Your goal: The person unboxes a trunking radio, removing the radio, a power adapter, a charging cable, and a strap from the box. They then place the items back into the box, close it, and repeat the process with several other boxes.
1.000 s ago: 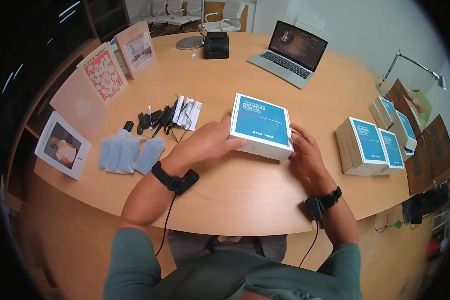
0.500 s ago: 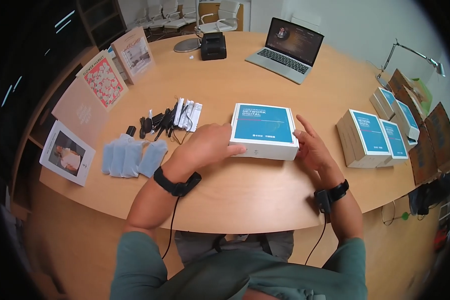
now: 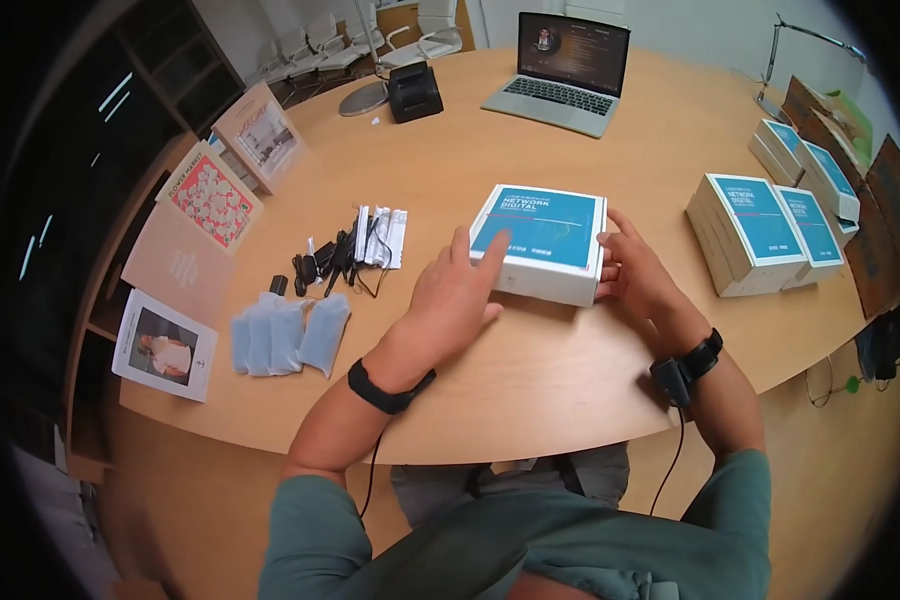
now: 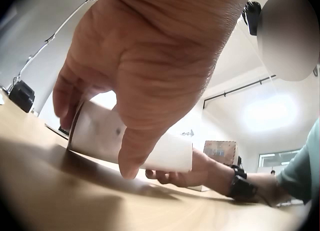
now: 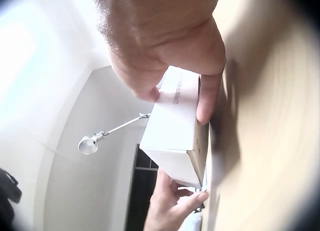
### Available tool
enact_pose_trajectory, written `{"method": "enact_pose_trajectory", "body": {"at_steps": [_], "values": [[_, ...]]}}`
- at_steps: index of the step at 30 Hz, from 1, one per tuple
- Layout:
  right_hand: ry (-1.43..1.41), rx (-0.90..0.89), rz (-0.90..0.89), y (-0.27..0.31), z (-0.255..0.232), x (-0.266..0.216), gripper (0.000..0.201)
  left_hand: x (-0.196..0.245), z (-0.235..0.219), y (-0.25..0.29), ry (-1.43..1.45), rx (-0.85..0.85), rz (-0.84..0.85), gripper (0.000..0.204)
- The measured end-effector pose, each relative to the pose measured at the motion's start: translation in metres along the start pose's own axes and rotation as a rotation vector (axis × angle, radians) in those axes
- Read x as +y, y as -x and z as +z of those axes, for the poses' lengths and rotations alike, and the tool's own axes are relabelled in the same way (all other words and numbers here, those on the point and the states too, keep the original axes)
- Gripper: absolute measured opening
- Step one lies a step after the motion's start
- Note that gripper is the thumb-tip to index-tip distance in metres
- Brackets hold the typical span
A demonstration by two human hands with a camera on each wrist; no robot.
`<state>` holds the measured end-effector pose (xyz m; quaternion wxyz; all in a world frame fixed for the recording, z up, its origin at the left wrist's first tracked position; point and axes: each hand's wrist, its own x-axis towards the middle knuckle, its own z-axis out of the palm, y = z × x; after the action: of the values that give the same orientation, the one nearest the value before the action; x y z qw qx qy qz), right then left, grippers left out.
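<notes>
A white box with a blue printed top (image 3: 540,225) is between the two hands, label upward. The left hand (image 3: 452,305) lies at its left front corner with fingers extended, the index finger reaching over the top. In the left wrist view, the left thumb (image 4: 137,151) stands in front of the box's white side (image 4: 170,151). The right hand (image 3: 650,275) grips the opposite end, its fingers bent round the edge. In the right wrist view, thumb and fingers of the right hand (image 5: 170,46) pinch the box (image 5: 172,121) from two sides. Whether its whole base touches the table cannot be told.
Similar boxes (image 3: 755,235) stand at the right beside brown cardboard (image 3: 880,225). Black cables (image 3: 340,262), white packets (image 3: 385,238) and pale blue pouches (image 3: 270,335) lie left. A laptop (image 3: 560,85) and black device (image 3: 414,92) are farther back; upright books (image 3: 210,200) line the left edge.
The left hand has shifted from gripping the box's left side to extended fingers at its front corner and top. The box is turned slightly, and the right fingers have closed in on its right end.
</notes>
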<state>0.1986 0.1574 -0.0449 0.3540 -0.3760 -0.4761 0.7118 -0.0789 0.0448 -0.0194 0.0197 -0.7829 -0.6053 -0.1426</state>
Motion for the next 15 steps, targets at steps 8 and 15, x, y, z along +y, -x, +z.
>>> {"method": "enact_pose_trajectory", "body": {"at_steps": [8,15], "values": [[-0.068,-0.072,0.029,-0.009,-0.008,0.006,0.072,-0.002,-0.013,-0.002,-0.114,0.161,0.165,0.085],[0.081,-0.115,-0.042,-0.020,-0.020,0.019,0.072,0.001,-0.052,0.008,-0.014,-0.062,0.171,0.040]]}}
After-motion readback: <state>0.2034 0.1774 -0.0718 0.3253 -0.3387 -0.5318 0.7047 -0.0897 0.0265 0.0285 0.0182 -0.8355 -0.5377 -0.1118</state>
